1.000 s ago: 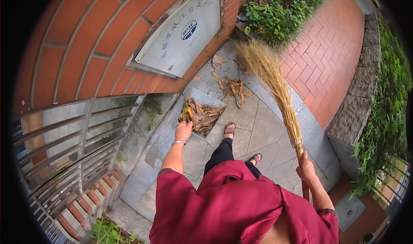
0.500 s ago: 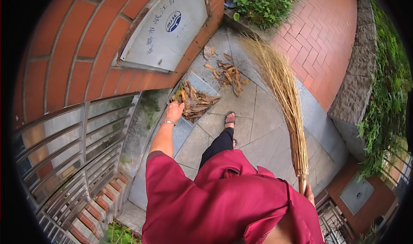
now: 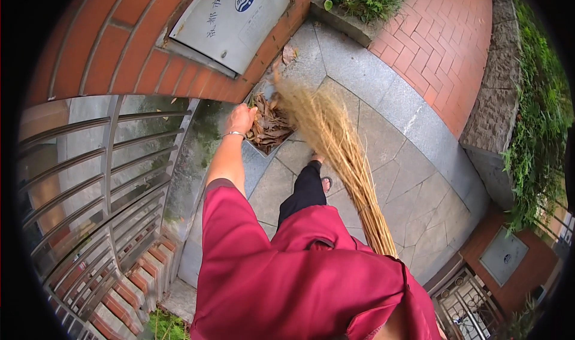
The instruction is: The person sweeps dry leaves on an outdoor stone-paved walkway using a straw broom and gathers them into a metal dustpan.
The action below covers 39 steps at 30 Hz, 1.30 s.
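Note:
At the left, my left hand [image 3: 241, 119] is closed at the side of a metal dustpan [image 3: 264, 153], apparently gripping it; the fingers' hold is partly hidden. Brown and yellowed dry leaves [image 3: 269, 127] fill the pan. A long straw broom [image 3: 350, 172] slants up from my right side, its blurred bristle tips over the pan's right edge and the paving beside it. My right hand is out of sight behind my red top, as is the broom's lower end. A pale dry leaf [image 3: 290, 54] lies on the paving by the brick wall.
A red brick wall [image 3: 114, 52] with a grey metal panel [image 3: 227, 19] stands at the left, above metal railings [image 3: 111, 154]. Grey stone paving [image 3: 413, 202] borders a red brick path [image 3: 446, 58]. Stone-edged plantings [image 3: 539, 100] line the right; my foot [image 3: 317, 158] is near the pan.
The broom has swung left, its bristles now over the pan's edge. The leaf pile on the paving no longer shows. My left hand and the pan have shifted up slightly. My right hand has left view.

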Motion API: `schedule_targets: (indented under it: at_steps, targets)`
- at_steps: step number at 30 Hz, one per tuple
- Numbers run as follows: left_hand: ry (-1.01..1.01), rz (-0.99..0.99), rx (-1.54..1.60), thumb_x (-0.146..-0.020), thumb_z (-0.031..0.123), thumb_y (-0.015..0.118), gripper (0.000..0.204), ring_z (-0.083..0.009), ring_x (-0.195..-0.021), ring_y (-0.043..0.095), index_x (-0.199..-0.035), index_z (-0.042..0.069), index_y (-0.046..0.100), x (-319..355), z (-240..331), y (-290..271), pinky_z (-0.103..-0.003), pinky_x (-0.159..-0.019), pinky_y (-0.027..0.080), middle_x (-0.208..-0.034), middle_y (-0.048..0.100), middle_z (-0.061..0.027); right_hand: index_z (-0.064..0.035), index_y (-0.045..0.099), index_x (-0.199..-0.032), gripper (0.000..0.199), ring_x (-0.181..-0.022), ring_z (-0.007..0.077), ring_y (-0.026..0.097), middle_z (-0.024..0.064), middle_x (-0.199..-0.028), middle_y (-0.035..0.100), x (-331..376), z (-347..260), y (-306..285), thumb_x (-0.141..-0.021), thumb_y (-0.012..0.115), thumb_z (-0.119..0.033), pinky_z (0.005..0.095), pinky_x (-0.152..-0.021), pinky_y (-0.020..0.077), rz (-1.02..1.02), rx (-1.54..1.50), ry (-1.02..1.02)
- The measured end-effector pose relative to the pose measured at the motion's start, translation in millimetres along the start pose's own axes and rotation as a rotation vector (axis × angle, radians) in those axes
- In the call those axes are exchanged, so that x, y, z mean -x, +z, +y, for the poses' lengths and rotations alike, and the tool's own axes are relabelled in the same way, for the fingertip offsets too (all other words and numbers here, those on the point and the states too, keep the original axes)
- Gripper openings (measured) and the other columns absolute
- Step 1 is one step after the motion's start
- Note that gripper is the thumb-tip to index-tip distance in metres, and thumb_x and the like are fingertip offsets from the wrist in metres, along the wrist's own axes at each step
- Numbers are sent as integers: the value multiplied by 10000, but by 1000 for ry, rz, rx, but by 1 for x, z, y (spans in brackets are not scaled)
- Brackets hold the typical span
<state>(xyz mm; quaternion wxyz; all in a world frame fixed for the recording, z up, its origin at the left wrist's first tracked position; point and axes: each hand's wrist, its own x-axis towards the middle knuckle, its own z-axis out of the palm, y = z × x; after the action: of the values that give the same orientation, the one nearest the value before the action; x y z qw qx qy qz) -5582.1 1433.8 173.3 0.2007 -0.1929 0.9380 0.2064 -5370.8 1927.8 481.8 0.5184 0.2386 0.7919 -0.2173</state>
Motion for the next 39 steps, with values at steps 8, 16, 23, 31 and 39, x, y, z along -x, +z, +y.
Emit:
schedule_targets:
  at_steps: [8, 16, 23, 31, 39]
  targets:
    - [39, -21, 37, -777, 373, 507, 365, -372, -800, 538, -814, 10, 527, 13, -17, 4, -445, -686, 432, -832, 565, -214, -25, 393, -1171, 439, -875, 138, 480, 58, -958, 526, 100, -52, -41, -784, 557, -152, 260, -780, 383, 25, -184, 12]
    - [-25, -25, 156, -772, 368, 509, 377, -377, -801, 532, -781, -7, 542, 11, -28, 1, -433, -691, 429, -814, 555, -232, -60, 307, -1122, 491, -420, 158, 477, 66, -602, 436, -70, -132, -78, -680, 478, 70, 295, -350, 409, 46, -175, -51]
    - [-162, -119, 171, -774, 387, 476, 407, -344, -873, 532, -863, -1, 563, -2, -18, -13, -413, -759, 423, -914, 565, -204, -38, 236, -1008, 444, -595, 414, 534, 241, -645, 517, -117, -124, -66, -639, 473, 31, 469, -519, 428, 25, 527, -227]
    - [-169, 28, 190, -747, 351, 538, 337, -324, -787, 559, -785, 17, 568, 9, -18, -2, -406, -688, 440, -803, 590, -175, 20, 250, -1113, 545, -657, 406, 539, 245, -680, 540, -17, -142, -106, -617, 478, -1, 457, -605, 435, -119, 835, -157]
    - [-195, 184, 262, -703, 369, 584, 321, -350, -670, 542, -664, 54, 532, 59, -33, 10, -440, -576, 414, -672, 571, -152, 43, 350, -1104, 544, -601, 357, 557, 209, -665, 544, 88, -95, -99, -577, 480, 2, 412, -511, 453, 82, 735, -276]
